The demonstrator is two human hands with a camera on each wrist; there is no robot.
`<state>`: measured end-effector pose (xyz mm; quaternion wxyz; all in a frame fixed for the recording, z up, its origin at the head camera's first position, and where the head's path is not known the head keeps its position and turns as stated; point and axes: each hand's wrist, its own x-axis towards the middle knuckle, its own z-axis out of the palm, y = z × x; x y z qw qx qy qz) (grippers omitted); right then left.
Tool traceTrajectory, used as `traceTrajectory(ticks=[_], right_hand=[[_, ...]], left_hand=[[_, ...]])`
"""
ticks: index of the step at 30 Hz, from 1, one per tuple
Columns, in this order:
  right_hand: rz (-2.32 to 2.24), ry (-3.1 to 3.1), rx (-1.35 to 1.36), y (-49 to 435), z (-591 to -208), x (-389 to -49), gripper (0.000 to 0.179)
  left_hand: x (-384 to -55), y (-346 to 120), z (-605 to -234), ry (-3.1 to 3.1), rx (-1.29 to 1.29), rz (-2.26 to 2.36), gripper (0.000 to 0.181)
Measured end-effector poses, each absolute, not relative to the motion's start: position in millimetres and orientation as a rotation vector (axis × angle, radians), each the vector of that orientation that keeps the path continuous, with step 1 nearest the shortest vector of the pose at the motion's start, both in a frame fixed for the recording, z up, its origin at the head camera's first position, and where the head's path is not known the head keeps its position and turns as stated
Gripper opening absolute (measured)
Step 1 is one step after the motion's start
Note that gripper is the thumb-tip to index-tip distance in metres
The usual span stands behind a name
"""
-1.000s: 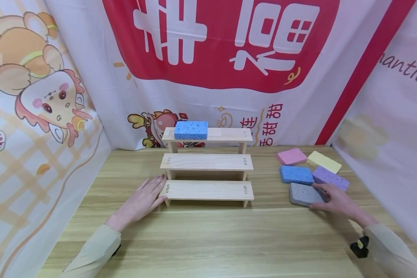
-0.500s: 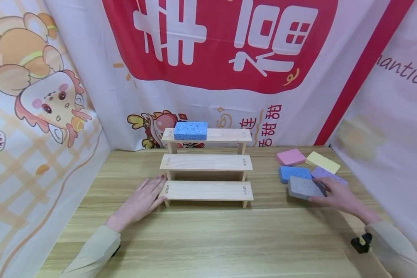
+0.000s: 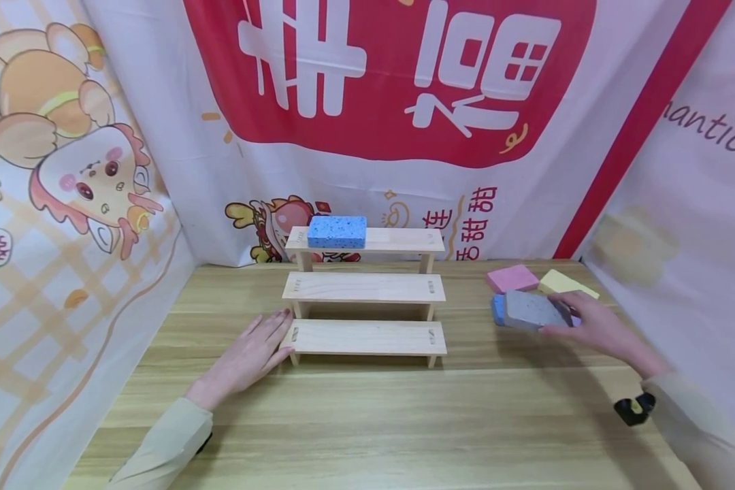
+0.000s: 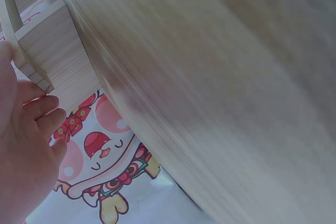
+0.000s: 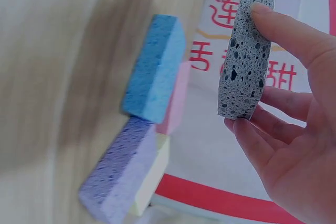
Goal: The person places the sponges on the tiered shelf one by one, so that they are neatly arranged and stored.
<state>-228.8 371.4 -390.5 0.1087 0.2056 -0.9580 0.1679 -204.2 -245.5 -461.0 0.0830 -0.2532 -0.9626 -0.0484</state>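
My right hand (image 3: pixel 600 332) holds a grey sponge (image 3: pixel 534 310) by its right end, raised above the table. In the right wrist view, the thumb lies on one face of the sponge and fingertips touch its lower end. Behind it, a blue sponge (image 3: pixel 498 309) and a purple sponge (image 5: pixel 121 171) are partly covered in the head view. My left hand (image 3: pixel 248 350), fingers extended, rests against the left end of a three-step wooden shelf (image 3: pixel 367 337). On its top step sits a speckled blue sponge (image 3: pixel 337 232), toward the left.
A pink sponge (image 3: pixel 512 278) and a pale yellow sponge (image 3: pixel 566 283) lie at the back right of the wooden table (image 3: pixel 367 422). Printed cloth (image 3: pixel 367 173) hangs behind the shelf and along both sides.
My right hand has lifted the grey sponge off the table, moving it up and slightly back over the blue one. My left hand stays at the shelf.
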Motion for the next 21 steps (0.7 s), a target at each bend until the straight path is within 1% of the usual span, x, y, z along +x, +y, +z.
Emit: traceTrajectory(ticks=[12, 18, 21], right_hand=[[0.510, -2.855, 0.549, 349, -355, -243, 0.076], [0.513, -2.842, 0.576, 341, -344, -249, 0.074], [0.517, -2.883, 0.550, 336, -337, -251, 0.076]], left_hand=[[-204, -246, -462, -2.826, -0.776, -0.111, 0.068], [-205, -247, -463, -2.825, -0.778, -0.101, 0.068], [-205, -247, -462, -2.832, -0.777, -0.107, 0.068]])
